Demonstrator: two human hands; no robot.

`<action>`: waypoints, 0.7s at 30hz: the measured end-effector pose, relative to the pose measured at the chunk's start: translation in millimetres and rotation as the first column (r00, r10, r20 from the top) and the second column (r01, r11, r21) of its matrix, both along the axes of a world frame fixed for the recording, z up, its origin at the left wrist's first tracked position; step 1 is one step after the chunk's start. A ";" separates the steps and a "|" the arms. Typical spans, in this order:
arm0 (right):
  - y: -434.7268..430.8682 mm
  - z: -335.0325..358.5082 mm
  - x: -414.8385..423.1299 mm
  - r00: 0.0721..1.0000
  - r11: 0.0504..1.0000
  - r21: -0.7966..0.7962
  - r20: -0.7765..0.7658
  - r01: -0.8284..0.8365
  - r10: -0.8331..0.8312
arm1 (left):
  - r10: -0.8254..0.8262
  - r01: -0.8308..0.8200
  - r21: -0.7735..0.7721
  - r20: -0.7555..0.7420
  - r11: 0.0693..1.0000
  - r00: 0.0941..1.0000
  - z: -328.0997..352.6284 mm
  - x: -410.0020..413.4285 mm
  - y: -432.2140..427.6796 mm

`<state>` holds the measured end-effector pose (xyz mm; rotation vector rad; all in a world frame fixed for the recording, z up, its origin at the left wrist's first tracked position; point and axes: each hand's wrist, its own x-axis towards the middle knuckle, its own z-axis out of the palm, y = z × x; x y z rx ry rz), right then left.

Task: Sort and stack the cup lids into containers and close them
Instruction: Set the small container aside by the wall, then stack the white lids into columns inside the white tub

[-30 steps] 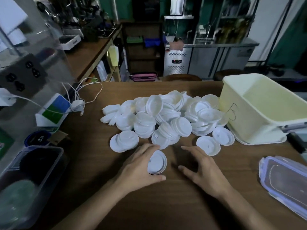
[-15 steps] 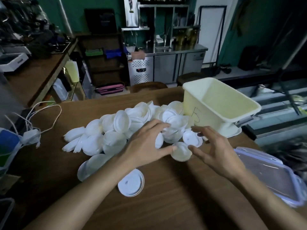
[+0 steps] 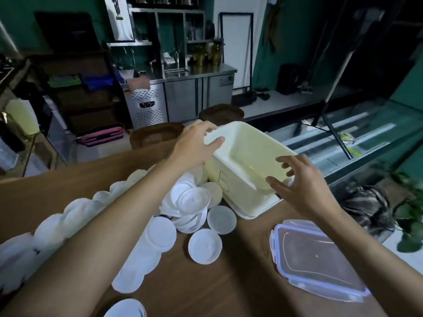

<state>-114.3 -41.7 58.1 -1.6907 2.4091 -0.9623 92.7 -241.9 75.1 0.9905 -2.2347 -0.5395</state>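
I am gripping the tub (image 3: 247, 152) at its far-left corner with my left hand (image 3: 194, 143). My thumb (image 3: 217, 141) is lying along the top of the rim and my fingers are curling over the far edge, so that corner is pinched between them. My right hand (image 3: 302, 186) is hanging at the tub's near-right corner with its fingers spread. The thumb is showing in front of the near rim and the other fingers are bending over the inside. I cannot tell whether it is touching the plastic.

The tub is a pale yellow rectangular box, standing toward the far right of the wooden table (image 3: 206, 282) with its inside bare. A handwritten "5" (image 3: 222, 179) is showing in dark marker on the wall facing me. It is the only writing I can read. A poster on the far wall is too blurred.

The lids (image 3: 192, 200), white and round, are lying in a loose heap to the left of the tub. They are running under my left forearm toward the near-left edge, and the nearest of them are touching the tub's wall. A clear lid (image 3: 315, 257) with a bluish rim and clip flaps is lying flat on the table at the near right, apart from the tub.
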 end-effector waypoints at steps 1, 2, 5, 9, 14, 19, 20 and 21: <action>-2.7 -2.2 -5.2 0.999 0.999 0.008 0.001 0.052 -0.052 | 0.012 -0.012 -0.016 0.012 1.000 1.000 0.4 -9.0 -10.8; -5.0 -4.8 -10.4 0.995 0.995 0.018 0.004 0.102 -0.102 | 0.026 -0.026 -0.023 0.032 0.999 0.999 -0.6 -17.1 -22.1; -10.1 -11.7 -21.1 0.979 0.977 0.082 0.033 0.199 -0.202 | 0.059 -0.062 0.012 0.173 0.998 0.983 -6.9 -35.1 -49.8; -14.6 -11.2 -26.6 0.963 0.953 0.152 0.031 0.262 -0.269 | 0.042 -0.067 0.079 0.283 0.995 0.958 -16.5 -45.9 -64.9; -12.9 -5.4 -26.6 0.953 0.926 0.242 0.016 0.290 -0.303 | 0.123 -0.147 0.068 0.280 0.987 0.952 -21.2 -43.8 -59.1; 2.9 9.3 -30.9 0.959 0.946 0.181 0.045 0.269 -0.281 | 0.167 -0.179 0.051 0.190 0.982 0.968 2.7 -32.4 -40.8; 6.2 16.1 -32.0 0.959 0.951 0.153 0.043 0.270 -0.279 | 0.167 -0.176 0.038 0.174 0.984 0.970 12.8 -29.8 -35.7; 9.5 22.6 -33.5 0.961 0.955 0.125 0.038 0.268 -0.274 | 0.167 -0.174 0.030 0.162 0.984 0.973 23.0 -27.5 -31.0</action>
